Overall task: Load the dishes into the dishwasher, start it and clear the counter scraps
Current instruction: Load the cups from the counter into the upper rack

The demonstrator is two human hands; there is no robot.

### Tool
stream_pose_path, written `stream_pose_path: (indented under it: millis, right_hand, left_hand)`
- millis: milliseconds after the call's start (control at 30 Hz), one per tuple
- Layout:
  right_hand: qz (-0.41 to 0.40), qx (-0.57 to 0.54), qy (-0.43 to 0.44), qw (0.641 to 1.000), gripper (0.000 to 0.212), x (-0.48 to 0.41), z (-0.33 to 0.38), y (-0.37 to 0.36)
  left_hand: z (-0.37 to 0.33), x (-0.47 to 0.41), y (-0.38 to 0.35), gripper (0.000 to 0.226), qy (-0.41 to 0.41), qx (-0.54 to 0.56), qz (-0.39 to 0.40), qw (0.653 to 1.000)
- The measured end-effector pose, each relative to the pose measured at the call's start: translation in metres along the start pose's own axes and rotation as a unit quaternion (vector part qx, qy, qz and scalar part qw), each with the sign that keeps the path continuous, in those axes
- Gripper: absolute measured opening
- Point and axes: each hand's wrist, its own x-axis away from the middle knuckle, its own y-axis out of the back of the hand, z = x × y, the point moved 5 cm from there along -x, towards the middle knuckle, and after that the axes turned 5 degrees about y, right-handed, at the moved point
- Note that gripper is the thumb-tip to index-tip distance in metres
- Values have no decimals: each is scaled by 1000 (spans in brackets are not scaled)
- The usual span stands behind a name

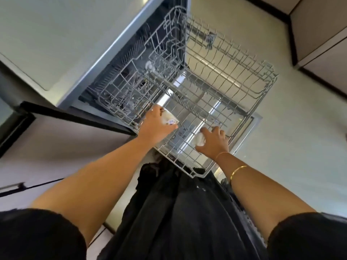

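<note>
Pale floor (300, 128) and dark-edged cupboards surround an open dishwasher, seen from straight above. The left hand (155, 126) has its fingers curled round a white printed cup (170, 119), holding it at the left side of the near rack (180, 164). The right hand (214, 141) curls over a small white dish (200, 140) and holds it low among the wires near the rack's middle; whether the dish already rests on them cannot be told. Both pieces sit in or at the rack and neither looks settled. The likeliest slip is a cup let go before it seats between the tines, so that it tips, knocks a wire or rolls toward the steel door (255, 119) below. With both hands busy, neither is free to steady the rack, and a downward push could make it roll or sag. The bangle (238, 171) on the right wrist lies close to the wires and might catch as the hand draws out. The person's dark clothing hangs against the rack's near corner and could snag there. A second rack beyond stands bare.
</note>
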Motion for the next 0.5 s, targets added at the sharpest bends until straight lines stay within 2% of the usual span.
stream_pose_path:
  millis: [167,367,500]
  right_hand:
    - [17,25,-16,999,66,-18,-1,-26]
    - [23,9,-29,999,73,-37,-6,-44]
    - [26,-12,-18,999,73,-42,-11,-53]
  left_hand:
    - [1,-25,-42,79,-32,-116,9,993]
    - [14,-36,-66,83,-31,-108,-23,993]
    - [16,-49,-76,78,-43,-164,-32,985]
